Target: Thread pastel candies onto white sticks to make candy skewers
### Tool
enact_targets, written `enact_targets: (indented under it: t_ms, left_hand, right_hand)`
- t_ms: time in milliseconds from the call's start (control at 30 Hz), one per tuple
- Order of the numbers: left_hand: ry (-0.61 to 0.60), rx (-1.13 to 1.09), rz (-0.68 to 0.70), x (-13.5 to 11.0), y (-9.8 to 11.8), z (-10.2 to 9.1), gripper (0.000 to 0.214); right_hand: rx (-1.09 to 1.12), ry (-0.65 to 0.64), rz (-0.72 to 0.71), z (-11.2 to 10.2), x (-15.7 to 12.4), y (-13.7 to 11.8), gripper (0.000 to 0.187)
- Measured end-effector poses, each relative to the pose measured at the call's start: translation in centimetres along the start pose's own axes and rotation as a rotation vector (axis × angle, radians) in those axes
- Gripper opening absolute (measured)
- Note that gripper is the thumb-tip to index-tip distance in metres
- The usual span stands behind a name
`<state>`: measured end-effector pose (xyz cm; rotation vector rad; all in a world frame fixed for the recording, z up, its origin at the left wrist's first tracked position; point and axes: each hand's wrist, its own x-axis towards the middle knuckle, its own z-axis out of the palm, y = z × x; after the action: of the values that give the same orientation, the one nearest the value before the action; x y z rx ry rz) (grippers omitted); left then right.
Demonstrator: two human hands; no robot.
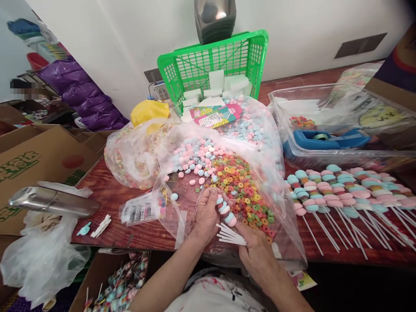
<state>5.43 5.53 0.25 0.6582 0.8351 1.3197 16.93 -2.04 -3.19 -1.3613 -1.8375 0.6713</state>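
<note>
Candy skewer (224,209) pinched in left hand (205,213), at the near edge of loose candy rings (243,190). Right hand (256,248) clasps white sticks (230,235), one fingertip by the skewer's lower end. Similar skewers (344,190) lie rowed on table (110,197), right side.

Seemingly a candy workshop, with loose sweets (238,186), laid-out skewers (334,200), cardboard boxes (45,167).

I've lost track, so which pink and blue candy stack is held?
The pink and blue candy stack in the left hand, beside slim white sticks in the right hand; other candy stacks lie together on the reddish wooden table.
</note>
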Motion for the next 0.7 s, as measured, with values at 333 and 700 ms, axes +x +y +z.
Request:
enact_targets:
  t_ms: [333, 700]
  left_hand:
    - [-0.100, 0.076, -0.109, -0.5, 0.4, 0.6, 0.028]
    - [0.000, -0.005, -0.156, 1.0, 1.7, -0.4, 0.038]
  right_hand:
    - [-0.046, 0.081, -0.005, -0.2, 0.0, 1.0, 0.050]
    - [0.054, 0.220, -0.182, 0.1, 0.0, -0.5, 0.052]
